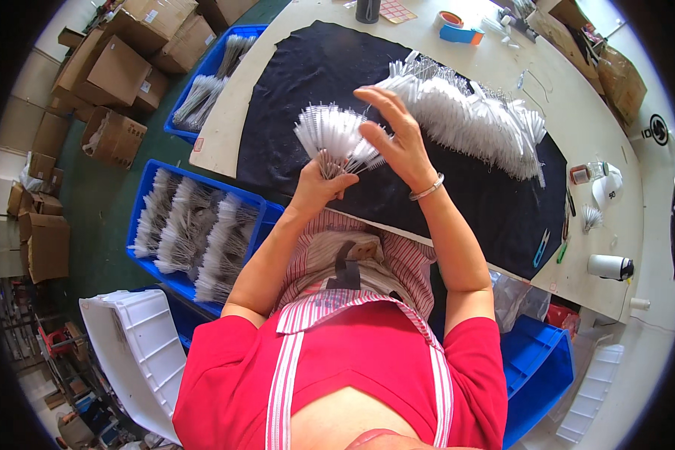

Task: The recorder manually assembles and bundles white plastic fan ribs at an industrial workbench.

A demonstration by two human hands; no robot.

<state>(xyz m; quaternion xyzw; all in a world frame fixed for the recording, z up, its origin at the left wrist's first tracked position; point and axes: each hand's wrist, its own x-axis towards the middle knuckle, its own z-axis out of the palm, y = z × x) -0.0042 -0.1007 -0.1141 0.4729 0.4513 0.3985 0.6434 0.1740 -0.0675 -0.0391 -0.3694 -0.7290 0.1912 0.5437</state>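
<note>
My left hand [319, 184] grips a fanned bunch of small white bristle brushes [330, 133] by their twisted wire stems, held above a black cloth [292, 97] on the table. My right hand [394, 135], with a bracelet at the wrist, rests its spread fingers against the brush heads on the bunch's right side. Just beyond my right hand a long heap of the same white brushes [476, 120] lies across the cloth.
Blue crates of brushes stand at my left [191, 232] and farther back [210, 79]. Cardboard boxes [112, 75] line the floor. A white crate [139, 352] sits lower left. Tape rolls [454, 26], a bottle [589, 172], a white cup [607, 266] and snips [541, 247] lie on the table.
</note>
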